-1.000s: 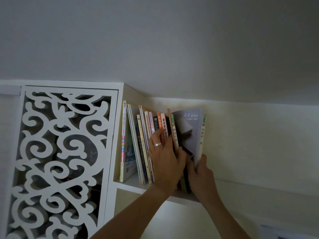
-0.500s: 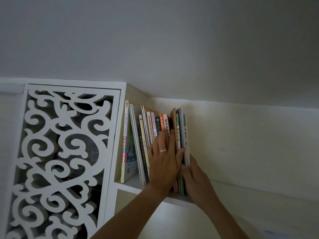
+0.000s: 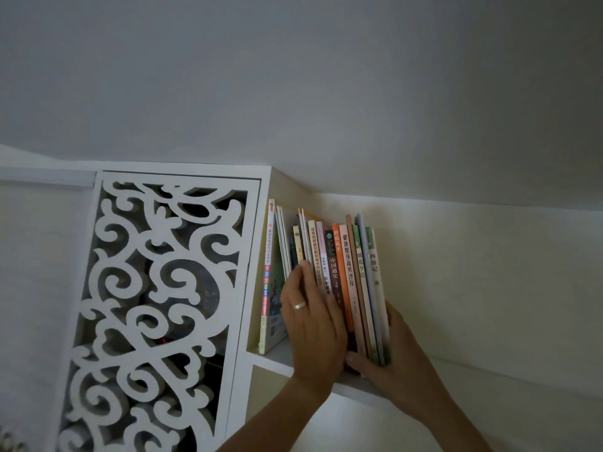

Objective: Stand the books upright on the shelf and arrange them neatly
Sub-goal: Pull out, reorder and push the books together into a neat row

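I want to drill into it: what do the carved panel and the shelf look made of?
The carved panel looks like white-painted wood board or PVC foam: thick, flat-faced scroll cutouts with a matte finish. The shelf looks like white-coated board, smooth with crisp square edges. Neither core shows, so both are guesses.

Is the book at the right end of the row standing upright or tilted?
Nearly upright: the rightmost book stands on the shelf, leaning slightly left, with the right hand against it.

Place: a room in a home, dimly lit
Furniture: white built-in shelf (image 3: 277,357) set high against a plain pale wall (image 3: 489,272)
Decoration: white cut-out scroll panel (image 3: 156,305) beside the shelf
Contents: a row of thin paperback books (image 3: 346,272), several like children's readers
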